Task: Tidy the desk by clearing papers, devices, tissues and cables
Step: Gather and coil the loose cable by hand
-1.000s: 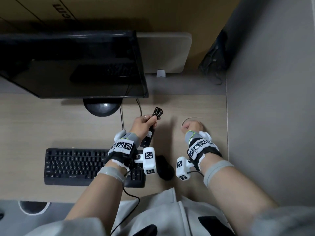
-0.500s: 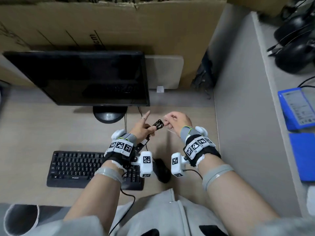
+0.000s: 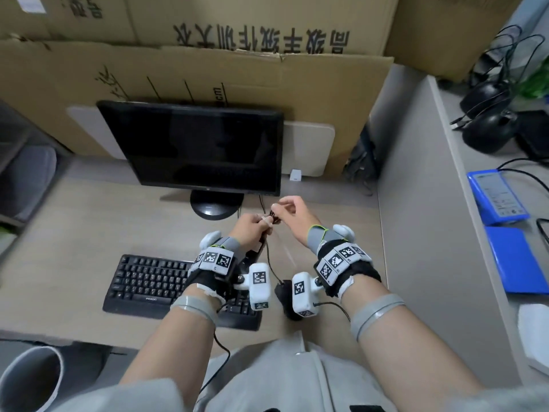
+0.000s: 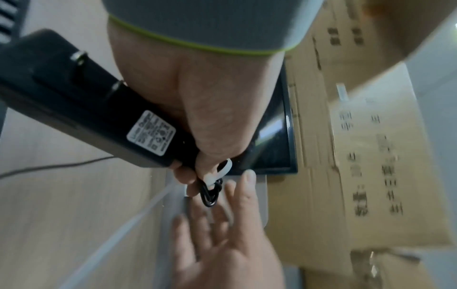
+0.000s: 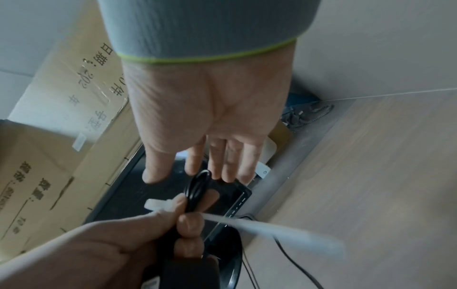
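Note:
My left hand [image 3: 255, 226] grips a black power adapter [image 4: 86, 109] above the desk, in front of the monitor stand. Its fingers also pinch the adapter's coiled black cable [image 4: 211, 193] and a white cable tie [image 4: 220, 172] that loops through the coil. The tie's long tail [image 5: 272, 226] sticks out to the right. My right hand [image 5: 183, 176] hovers just beyond the coil [image 5: 197, 185] with straight, spread fingers and holds nothing. In the head view the coil [image 3: 274, 220] shows between the two hands.
A black monitor [image 3: 202, 150] stands behind the hands, a black keyboard [image 3: 148, 281] lies at the left and a black mouse [image 3: 286, 295] below the wrists. Cardboard boxes [image 3: 208, 69] line the back. A grey partition [image 3: 416, 203] borders the right; a grey bin [image 3: 32, 379] sits lower left.
The right hand rose from the desk, brought the white tie to the coil and opened. The left hand kept the adapter and cable. The head view tilted up.

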